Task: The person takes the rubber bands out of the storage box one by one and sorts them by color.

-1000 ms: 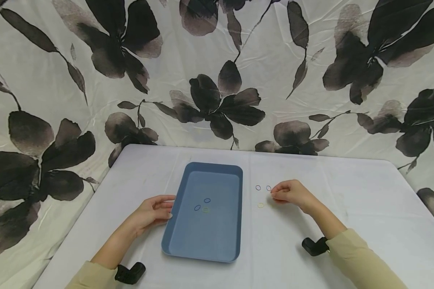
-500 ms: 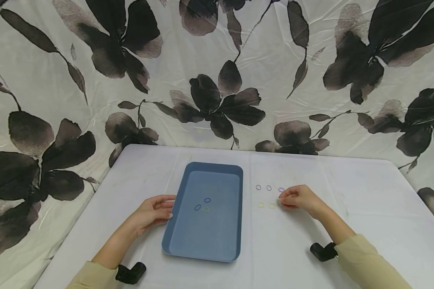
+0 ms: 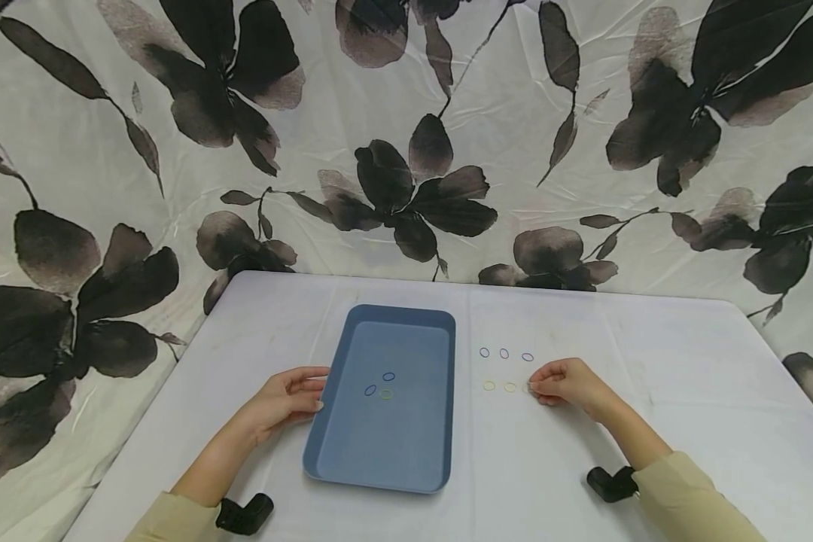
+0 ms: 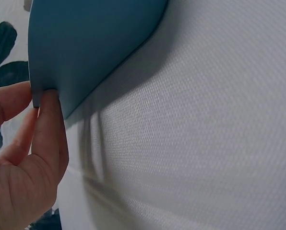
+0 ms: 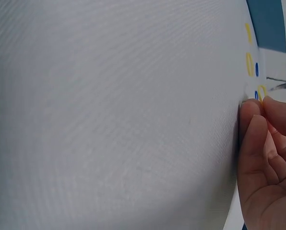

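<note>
My left hand (image 3: 286,400) holds the left side of a blue rectangular tray (image 3: 400,444). In the left wrist view, thumb and fingers pinch the tray's wall (image 4: 85,52). My right hand (image 3: 570,388) is right of the tray, low over the table, its fingertips pinching a yellow rubber band (image 5: 261,90). That band is partly hidden by the fingertips. Left of it lie two more yellow rubber bands (image 3: 489,386), in a row. Behind them runs a row of three blue rubber bands (image 3: 504,354). Inside the tray lie two blue bands (image 3: 389,376) and a yellow band (image 3: 386,394).
A white cloth covers the table (image 3: 650,354). Behind it hangs a white curtain (image 3: 515,120) with dark flowers. Black devices (image 3: 245,514) sit at both wrists, beside the beige sleeves.
My right hand has moved right and then slightly toward me. A third blue band and more yellow bands now show in the rows. The left hand and tray have stayed put.
</note>
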Motion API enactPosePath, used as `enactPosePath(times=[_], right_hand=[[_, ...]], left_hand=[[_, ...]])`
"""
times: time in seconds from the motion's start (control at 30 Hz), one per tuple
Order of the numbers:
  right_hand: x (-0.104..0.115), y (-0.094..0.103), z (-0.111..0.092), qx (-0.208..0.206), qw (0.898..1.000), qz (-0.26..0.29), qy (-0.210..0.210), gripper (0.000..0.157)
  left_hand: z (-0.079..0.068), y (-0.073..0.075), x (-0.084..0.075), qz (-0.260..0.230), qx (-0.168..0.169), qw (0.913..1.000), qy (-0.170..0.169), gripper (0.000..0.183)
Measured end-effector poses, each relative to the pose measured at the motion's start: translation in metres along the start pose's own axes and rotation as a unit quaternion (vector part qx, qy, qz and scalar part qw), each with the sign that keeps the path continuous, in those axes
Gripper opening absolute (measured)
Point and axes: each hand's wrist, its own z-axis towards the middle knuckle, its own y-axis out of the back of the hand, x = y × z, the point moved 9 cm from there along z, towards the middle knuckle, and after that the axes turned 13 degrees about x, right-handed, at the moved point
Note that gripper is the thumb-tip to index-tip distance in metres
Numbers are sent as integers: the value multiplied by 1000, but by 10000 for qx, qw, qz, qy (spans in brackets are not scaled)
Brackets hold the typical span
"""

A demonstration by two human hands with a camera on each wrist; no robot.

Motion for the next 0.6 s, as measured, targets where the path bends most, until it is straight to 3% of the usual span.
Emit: enactPosePath(times=[0.37, 0.6], right_hand=[[6, -1, 3, -40, 9989, -451, -106, 14], [9, -3, 3, 143, 9976, -667, -140, 13]], left_hand=[[-1, 1, -1, 40, -84, 10000, 17, 64], [0, 0, -1, 25, 3, 10000, -3, 65]])
